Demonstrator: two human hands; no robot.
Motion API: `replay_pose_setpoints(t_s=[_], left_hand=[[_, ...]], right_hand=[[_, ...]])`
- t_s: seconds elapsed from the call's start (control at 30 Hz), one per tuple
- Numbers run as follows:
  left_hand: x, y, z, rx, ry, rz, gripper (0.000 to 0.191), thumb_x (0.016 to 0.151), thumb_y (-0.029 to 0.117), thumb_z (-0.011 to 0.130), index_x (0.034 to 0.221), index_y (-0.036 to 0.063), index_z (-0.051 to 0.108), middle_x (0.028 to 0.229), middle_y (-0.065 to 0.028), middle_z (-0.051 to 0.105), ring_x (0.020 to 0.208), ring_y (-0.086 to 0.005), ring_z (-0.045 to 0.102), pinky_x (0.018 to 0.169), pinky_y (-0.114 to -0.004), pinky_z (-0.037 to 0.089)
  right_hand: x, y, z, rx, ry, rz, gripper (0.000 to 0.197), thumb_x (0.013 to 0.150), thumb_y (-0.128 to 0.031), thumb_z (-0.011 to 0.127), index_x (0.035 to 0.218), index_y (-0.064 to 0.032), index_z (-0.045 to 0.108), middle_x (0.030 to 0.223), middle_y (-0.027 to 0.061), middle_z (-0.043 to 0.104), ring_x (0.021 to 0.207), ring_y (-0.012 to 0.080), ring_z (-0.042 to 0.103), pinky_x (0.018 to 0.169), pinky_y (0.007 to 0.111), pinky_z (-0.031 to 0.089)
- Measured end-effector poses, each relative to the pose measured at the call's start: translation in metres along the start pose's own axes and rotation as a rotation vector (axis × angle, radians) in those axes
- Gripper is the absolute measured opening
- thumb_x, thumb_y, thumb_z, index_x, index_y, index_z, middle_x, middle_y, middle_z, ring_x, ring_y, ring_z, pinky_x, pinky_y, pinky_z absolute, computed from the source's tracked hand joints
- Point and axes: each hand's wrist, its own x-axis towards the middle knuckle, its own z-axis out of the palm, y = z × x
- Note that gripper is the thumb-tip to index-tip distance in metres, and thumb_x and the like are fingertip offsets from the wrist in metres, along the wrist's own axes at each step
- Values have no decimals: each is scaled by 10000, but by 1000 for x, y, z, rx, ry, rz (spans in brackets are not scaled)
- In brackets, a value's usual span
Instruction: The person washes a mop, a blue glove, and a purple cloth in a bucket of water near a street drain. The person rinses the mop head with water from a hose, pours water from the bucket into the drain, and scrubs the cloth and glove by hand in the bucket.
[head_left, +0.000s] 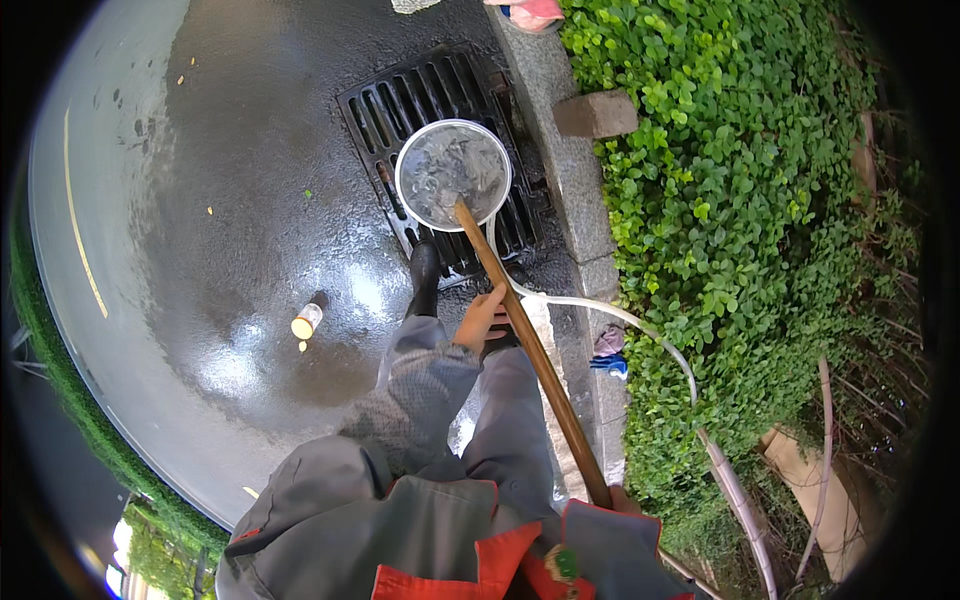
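Observation:
A round white-rimmed bucket (400, 196) of churned, greyish water (450, 161) stands on a black metal drain grate (386, 112). A long wooden pole (551, 375) slants from the water back to my right side; its lower end is hidden in the bucket. My left hand (480, 319) is around the pole's middle, thumb along it and fingers partly behind. Near the upper end, my right hand (622, 501) grips the pole, mostly covered by my jacket. A pale hose (600, 306) runs from the hedge to the bucket's near side.
Wet asphalt (277, 180) lies to the left, with a yellow-lidded jar (304, 322) on it. A stone kerb (570, 172) borders the leafy hedge (720, 225) at right. On the kerb are a brick (596, 114) and crumpled cloths (609, 352). My black boot (424, 274) touches the grate's edge.

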Motion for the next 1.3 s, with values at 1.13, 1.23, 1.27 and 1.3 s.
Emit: replay_pose_setpoints(t_s=[1.13,1.23,1.27,1.3], left_hand=[[128,44,-5,-100,59,-83,205,829,193,602,729,90,456,575,-37,452,447,-192,470,436,-357,466],[112,27,-5,-106,-16,-136,216,836,229,596,732,104,453,554,-39,459,482,-201,503,490,-373,475],[90,12,4,-163,42,-134,210,829,232,588,727,112,448,558,-35,436,478,-200,474,496,-383,476],[59,6,18,-162,60,-185,203,813,227,586,708,124,446,552,-27,412,479,-189,450,499,-384,465]], right_hand=[[67,22,40,-59,-89,-19,300,779,-248,657,966,-99,478,721,163,619,680,362,638,589,460,477],[56,58,54,11,-21,-7,282,773,-232,660,949,-96,486,733,161,617,692,363,630,594,459,475],[51,73,58,28,2,0,276,771,-226,661,943,-95,489,737,160,616,696,364,627,596,459,475],[46,86,63,63,32,3,270,769,-220,661,937,-94,491,741,160,615,700,365,624,598,458,474]])
